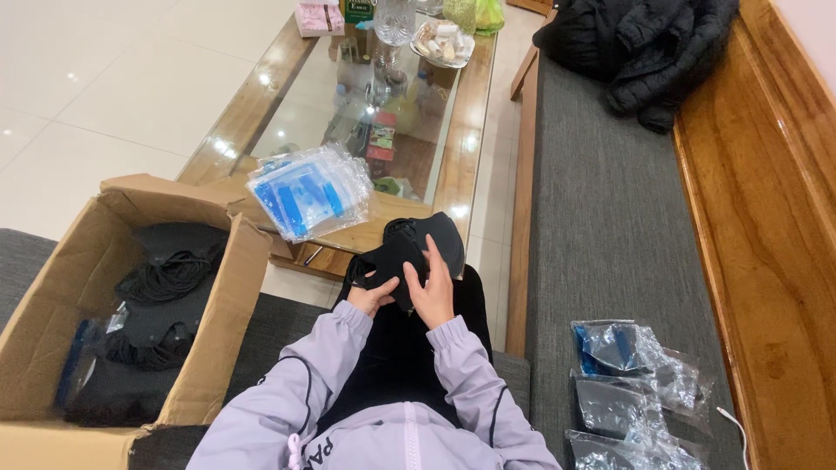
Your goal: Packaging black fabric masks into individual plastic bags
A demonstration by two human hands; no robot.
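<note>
My right hand lies flat on a black face mask, fingers together and pressed against the fabric; my left hand pinches its lower edge between thumb and fingers. The mask sits just above my lap, in front of the glass-topped table. I judge it light, soft and floppy, likely to fold on itself, so the firmer edges and ear loops look the best places to grip. A stack of clear and blue empty pouches rests on the table's near corner. To my left, a cardboard box holds more black masks; packed bags lie on the grey cushion to my right.
</note>
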